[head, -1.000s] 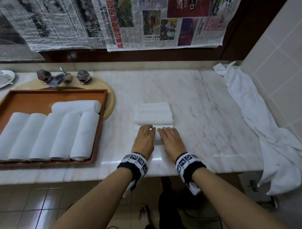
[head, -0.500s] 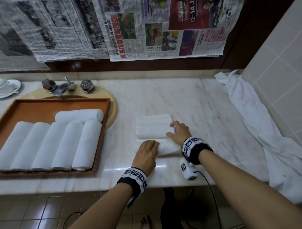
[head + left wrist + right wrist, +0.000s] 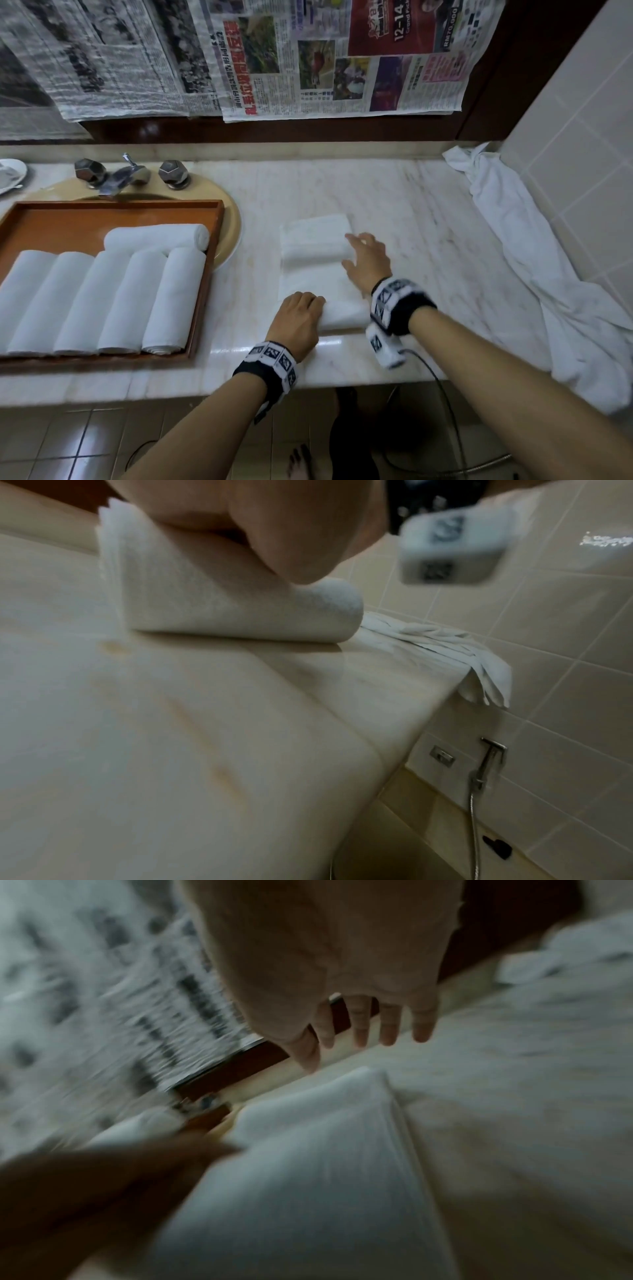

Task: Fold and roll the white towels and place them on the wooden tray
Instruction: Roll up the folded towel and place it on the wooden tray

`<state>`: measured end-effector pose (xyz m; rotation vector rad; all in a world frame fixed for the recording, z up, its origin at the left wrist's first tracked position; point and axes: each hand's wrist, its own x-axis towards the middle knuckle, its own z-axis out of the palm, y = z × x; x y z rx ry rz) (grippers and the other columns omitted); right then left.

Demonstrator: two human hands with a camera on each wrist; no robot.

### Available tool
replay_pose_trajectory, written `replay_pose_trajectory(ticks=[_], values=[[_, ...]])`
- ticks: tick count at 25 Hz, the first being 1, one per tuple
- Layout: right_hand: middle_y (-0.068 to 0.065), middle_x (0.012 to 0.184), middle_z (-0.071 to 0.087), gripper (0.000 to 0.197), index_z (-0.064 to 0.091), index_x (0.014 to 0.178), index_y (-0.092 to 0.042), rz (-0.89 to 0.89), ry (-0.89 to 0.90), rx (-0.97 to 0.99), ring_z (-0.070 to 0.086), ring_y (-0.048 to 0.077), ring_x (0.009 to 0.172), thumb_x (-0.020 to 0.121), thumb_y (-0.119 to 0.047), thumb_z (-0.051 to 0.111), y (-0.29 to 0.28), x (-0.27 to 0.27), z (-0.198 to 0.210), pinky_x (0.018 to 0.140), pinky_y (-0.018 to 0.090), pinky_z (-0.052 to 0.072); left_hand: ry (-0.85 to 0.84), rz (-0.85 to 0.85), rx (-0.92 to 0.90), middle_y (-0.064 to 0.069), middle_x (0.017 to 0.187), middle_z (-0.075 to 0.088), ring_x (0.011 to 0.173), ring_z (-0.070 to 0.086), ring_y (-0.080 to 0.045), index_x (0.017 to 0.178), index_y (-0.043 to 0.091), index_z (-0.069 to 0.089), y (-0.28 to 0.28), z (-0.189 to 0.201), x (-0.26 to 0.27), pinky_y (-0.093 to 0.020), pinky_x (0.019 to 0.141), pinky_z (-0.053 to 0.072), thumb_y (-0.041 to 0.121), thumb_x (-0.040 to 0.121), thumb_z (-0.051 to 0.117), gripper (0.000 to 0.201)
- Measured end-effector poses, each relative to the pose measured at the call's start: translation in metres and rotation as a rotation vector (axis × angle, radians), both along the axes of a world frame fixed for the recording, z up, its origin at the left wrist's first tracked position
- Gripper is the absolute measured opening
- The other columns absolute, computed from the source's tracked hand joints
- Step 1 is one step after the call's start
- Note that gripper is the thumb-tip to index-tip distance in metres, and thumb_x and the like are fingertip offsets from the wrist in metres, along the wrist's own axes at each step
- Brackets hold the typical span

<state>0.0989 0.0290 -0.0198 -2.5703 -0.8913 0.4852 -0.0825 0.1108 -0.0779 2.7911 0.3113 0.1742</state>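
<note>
A white towel [image 3: 310, 284] lies lengthwise on the marble counter [image 3: 428, 240]. Its near end is wound into a roll [image 3: 344, 313], and its far end is a thicker folded part [image 3: 315, 238]. My left hand [image 3: 305, 305] holds the roll's left end with curled fingers; the left wrist view shows it pressing on the roll [image 3: 222, 612]. My right hand [image 3: 356, 253] hovers over the folded far part with its fingers [image 3: 388, 1031] spread and straight. The wooden tray [image 3: 68, 221] at left holds several rolled white towels [image 3: 102, 298].
A crumpled white cloth [image 3: 548, 291] trails along the tiled right wall and over the counter's front edge. Behind the tray are a faucet [image 3: 120, 176] and a beige sink rim [image 3: 231, 233]. A saucer [image 3: 10, 173] sits at the far left. Newspaper [image 3: 308, 58] hangs on the back wall.
My right hand has left the roll and moved forward to the folded far part, spreading its fingers. The left hand stays on the roll's left end.
</note>
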Motion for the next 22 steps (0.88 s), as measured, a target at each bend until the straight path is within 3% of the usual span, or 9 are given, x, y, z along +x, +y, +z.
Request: replay_pose_trajectory(ticks=[3, 5, 7, 9, 11, 13, 18, 20, 22], values=[[0.009, 0.124, 0.057, 0.031, 0.064, 0.120, -0.008, 0.263, -0.262, 0.078, 0.050, 0.027, 0.116, 0.097, -0.021, 0.048, -0.032, -0.066, -0.018, 0.102, 0.036, 0.039, 0.161, -0.022, 0.038, -0.011, 0.102, 0.060, 0.097, 0.053, -0.032, 0.108, 0.007, 0.059, 0.006, 0.017, 0.017, -0.036, 0.086, 0.040, 0.003, 0.079, 0.047, 0.032], [0.010, 0.117, 0.061, 0.042, 0.061, 0.119, -0.004, 0.366, -0.300, -0.020, 0.056, 0.028, 0.108, 0.096, -0.027, 0.034, -0.048, -0.088, -0.036, 0.102, 0.040, 0.042, 0.215, -0.028, 0.074, -0.009, 0.111, 0.057, 0.105, 0.049, -0.028, 0.114, 0.009, 0.056, 0.008, 0.023, 0.026, -0.033, 0.091, 0.035, 0.005, 0.086, 0.042, 0.032], [0.009, 0.111, 0.061, 0.052, 0.058, 0.121, -0.005, 0.356, -0.294, -0.046, 0.058, 0.029, 0.101, 0.093, -0.031, 0.024, -0.049, -0.086, -0.043, 0.100, 0.042, 0.043, 0.177, -0.013, 0.041, -0.008, 0.116, 0.055, 0.108, 0.048, -0.027, 0.119, 0.010, 0.055, 0.007, 0.023, 0.026, -0.031, 0.092, 0.035, 0.005, 0.088, 0.042, 0.034], [0.008, 0.107, 0.062, 0.053, 0.059, 0.117, -0.007, 0.358, -0.223, -0.032, 0.056, 0.028, 0.099, 0.093, -0.032, 0.019, -0.044, -0.079, -0.039, 0.096, 0.039, 0.040, 0.030, 0.029, -0.030, -0.011, 0.116, 0.055, 0.106, 0.049, -0.027, 0.118, 0.007, 0.057, 0.002, 0.019, 0.012, -0.031, 0.093, 0.038, 0.001, 0.082, 0.047, 0.037], [0.007, 0.111, 0.060, 0.041, 0.057, 0.118, -0.011, 0.374, -0.159, -0.069, 0.051, 0.026, 0.104, 0.101, -0.027, 0.023, -0.041, -0.076, -0.032, 0.096, 0.035, 0.033, -0.156, -0.006, -0.065, -0.014, 0.115, 0.056, 0.105, 0.049, -0.029, 0.118, 0.002, 0.058, -0.009, 0.008, -0.010, -0.031, 0.097, 0.037, -0.005, 0.073, 0.049, 0.046], [0.007, 0.115, 0.058, 0.031, 0.056, 0.119, -0.012, 0.354, -0.140, -0.072, 0.049, 0.025, 0.107, 0.104, -0.022, 0.031, -0.040, -0.077, -0.031, 0.096, 0.033, 0.033, -0.217, -0.056, -0.066, -0.015, 0.114, 0.056, 0.104, 0.048, -0.028, 0.119, 0.000, 0.058, -0.016, 0.001, -0.024, -0.030, 0.098, 0.036, -0.011, 0.066, 0.052, 0.054], [0.015, 0.120, 0.057, 0.041, 0.054, 0.125, 0.002, 0.307, -0.389, 0.030, 0.055, 0.031, 0.109, 0.089, -0.017, 0.049, -0.052, -0.102, -0.045, 0.103, 0.043, 0.044, 0.007, 0.007, -0.110, -0.016, 0.106, 0.062, 0.097, 0.058, -0.034, 0.109, 0.000, 0.065, 0.003, 0.014, 0.007, -0.038, 0.088, 0.048, -0.011, 0.071, 0.060, 0.040], [0.017, 0.123, 0.057, 0.054, 0.052, 0.128, 0.003, 0.324, -0.374, -0.006, 0.056, 0.033, 0.114, 0.076, -0.008, 0.061, -0.055, -0.102, -0.051, 0.107, 0.047, 0.041, 0.093, -0.014, -0.102, -0.016, 0.110, 0.061, 0.102, 0.055, -0.035, 0.114, 0.001, 0.063, 0.008, 0.017, 0.022, -0.039, 0.092, 0.044, -0.005, 0.079, 0.055, 0.036], [0.014, 0.117, 0.060, 0.046, 0.056, 0.124, 0.000, 0.339, -0.362, 0.019, 0.060, 0.031, 0.108, 0.079, -0.008, 0.056, -0.051, -0.091, -0.052, 0.105, 0.045, 0.043, 0.084, 0.036, -0.085, -0.014, 0.114, 0.060, 0.105, 0.053, -0.032, 0.115, 0.003, 0.062, 0.005, 0.018, 0.024, -0.034, 0.094, 0.040, -0.004, 0.082, 0.053, 0.036]])
